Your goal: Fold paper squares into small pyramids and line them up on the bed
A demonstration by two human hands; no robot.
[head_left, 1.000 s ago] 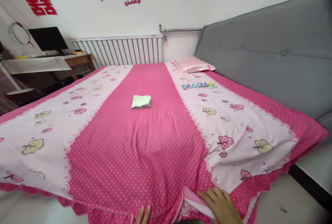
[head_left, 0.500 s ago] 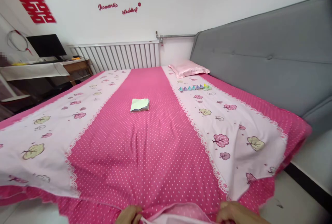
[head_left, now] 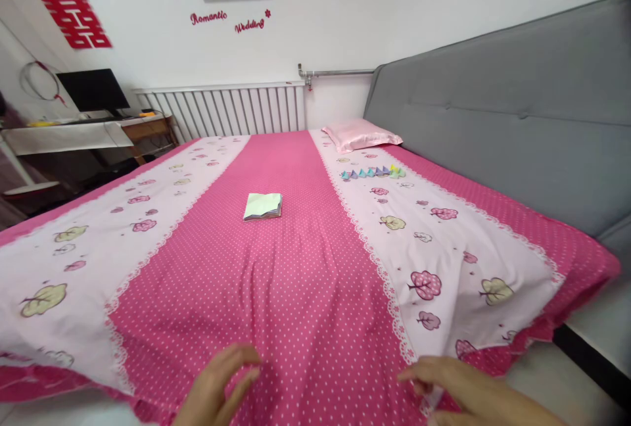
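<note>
A pink polka-dot bed sheet (head_left: 296, 281) with pale tree-print bands covers the bed. My left hand (head_left: 217, 383) hovers over its near edge with fingers spread and slightly curled, holding nothing. My right hand (head_left: 458, 390) lies flat on the sheet near the lace seam, fingers stretched toward the left. A stack of pale green folded paper (head_left: 263, 206) rests mid-bed. A row of small coloured paper shapes (head_left: 373, 171) sits on the right pale band, short of a pink pillow (head_left: 362, 133).
A grey upholstered headboard (head_left: 493, 117) runs along the right side. A white radiator (head_left: 227, 110) stands against the far wall. At the left is a desk (head_left: 73, 130) with a dark monitor (head_left: 91, 89). White floor shows at the lower right.
Both hands have let go of the sheet's folded-over hem and risen into view, now open above the flattened near edge. The camera view shifted slightly.
</note>
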